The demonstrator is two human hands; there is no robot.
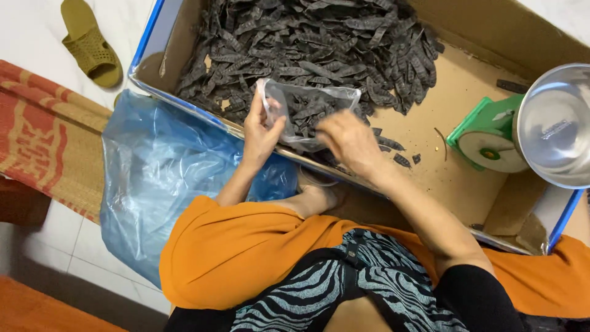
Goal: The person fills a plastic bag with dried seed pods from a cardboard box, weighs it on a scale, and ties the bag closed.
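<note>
My left hand grips the rim of a small clear plastic bag and holds it open over the near edge of a big cardboard box. Dark dried pods lie inside the bag. My right hand is at the bag's mouth on the right side, fingers curled and blurred; whether it holds pods is unclear. A large heap of the same dark pods fills the far left part of the box, just beyond the bag.
A green kitchen scale with a shiny metal bowl stands in the box at right. A large blue plastic bag lies at left on the tiled floor, beside a woven mat and an olive slipper.
</note>
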